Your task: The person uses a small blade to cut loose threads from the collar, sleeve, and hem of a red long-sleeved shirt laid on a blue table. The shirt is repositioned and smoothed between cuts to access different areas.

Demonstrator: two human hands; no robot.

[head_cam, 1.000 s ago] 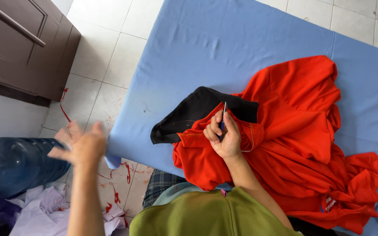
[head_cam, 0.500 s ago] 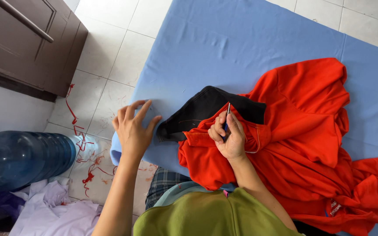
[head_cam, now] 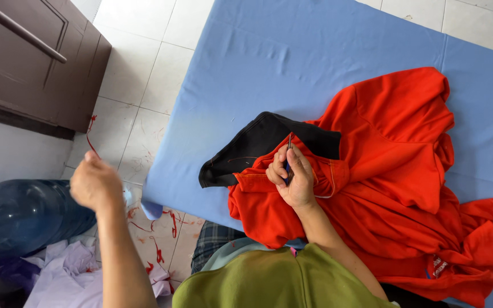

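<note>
Nearest the camera, two forearms reach out from an olive-green top. The left hand [head_cam: 95, 183] is raised off the mattress over the floor, fingers closed, pinching one red thread [head_cam: 91, 137] that trails upward from it. The right hand [head_cam: 293, 178] rests on the cloth, fingers curled around one thin dark tool [head_cam: 288, 153] with a metal tip standing upright; whether it is a seam ripper I cannot tell.

Under that hand lies one red garment [head_cam: 395, 188], bunched and spread toward the right edge of the view, with one black collar piece [head_cam: 258, 142] lying open at its left end. Both sit on the near half of one blue mattress [head_cam: 292, 63], whose far half is bare and whose left edge runs close to the collar.

Left of the mattress, on the white tile floor [head_cam: 144, 74], lie several red thread scraps [head_cam: 166, 219], one blue water bottle [head_cam: 21, 214] on its side and a heap of pale lilac cloth [head_cam: 69, 274]. Farthest left stands one dark brown cabinet [head_cam: 35, 63].
</note>
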